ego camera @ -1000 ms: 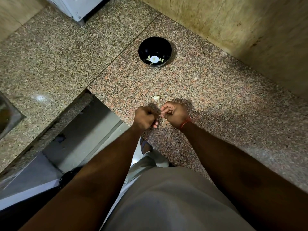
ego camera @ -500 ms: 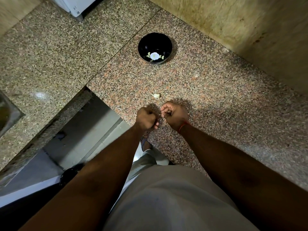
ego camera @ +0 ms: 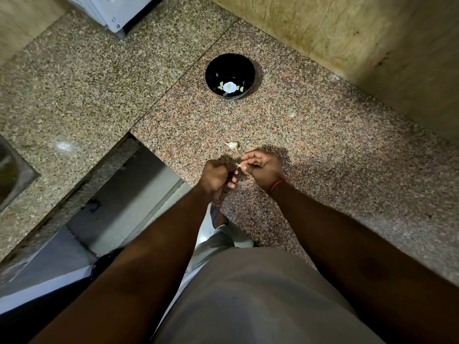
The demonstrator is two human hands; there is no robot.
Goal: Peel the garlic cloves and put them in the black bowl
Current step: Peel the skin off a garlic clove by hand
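At the centre of the frame the 2 hands meet just above the speckled granite surface (ego camera: 323,150). The left hand (ego camera: 216,177) is curled into a loose fist, its fingertips pinching toward the right. The right hand (ego camera: 263,166), with a red thread (ego camera: 277,184) at the wrist, has its fingers bent in and pinches a small pale garlic clove (ego camera: 239,165) between thumb and fingertip. The left hand seems to grip the same clove or a strip of its skin, though the piece is too small to be sure.

Just above the hands, a second garlic clove (ego camera: 232,145) lies alone on the surface, apart from both hands.

Further up, in the upper middle of the frame, the black bowl (ego camera: 213,70) stands upright. Its bottom shows a white flower motif with pale green leaves; whether any peeled clove lies among them cannot be told.

A steel sink (ego camera: 11,177) sits at the left edge, and a white appliance (ego camera: 109,8) at the top.
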